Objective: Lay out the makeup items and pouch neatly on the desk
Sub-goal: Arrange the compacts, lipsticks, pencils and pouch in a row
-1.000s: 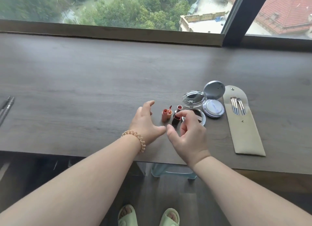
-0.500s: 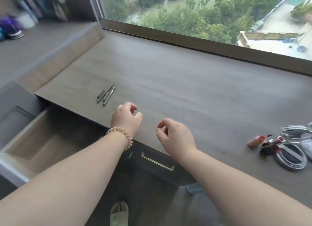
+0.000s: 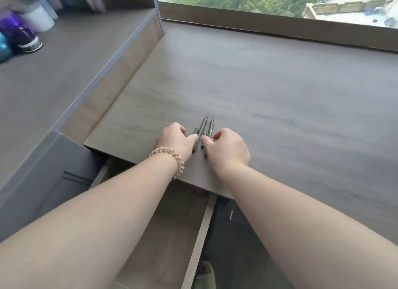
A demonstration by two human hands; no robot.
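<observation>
three or four slim grey makeup pencils [image 3: 207,125] are seen lying side by side on the desk [image 3: 280,116], close to its front edge, tips pointed toward 12 o'clock, above an open drawer [image 3: 172,224]. they are judged to be light, stiff and smooth, so they are likely to roll or skate apart if nudged. their fine tips are best left untouched. hold is best taken at mid-barrel or the near ends, with the set gathered together.

the left hand [image 3: 174,140], a coiled band [image 3: 170,159] on its wrist, is placed at 8 o'clock of the pencils. its thumb is laid against the leftmost barrel and its fingers are curled in, but whether anything is actually pinched cannot be told. the right hand [image 3: 226,147] is set at 4 o'clock, and a narrow pinch is made there by thumb and bent forefinger on the near ends of the right-hand barrels.
</observation>
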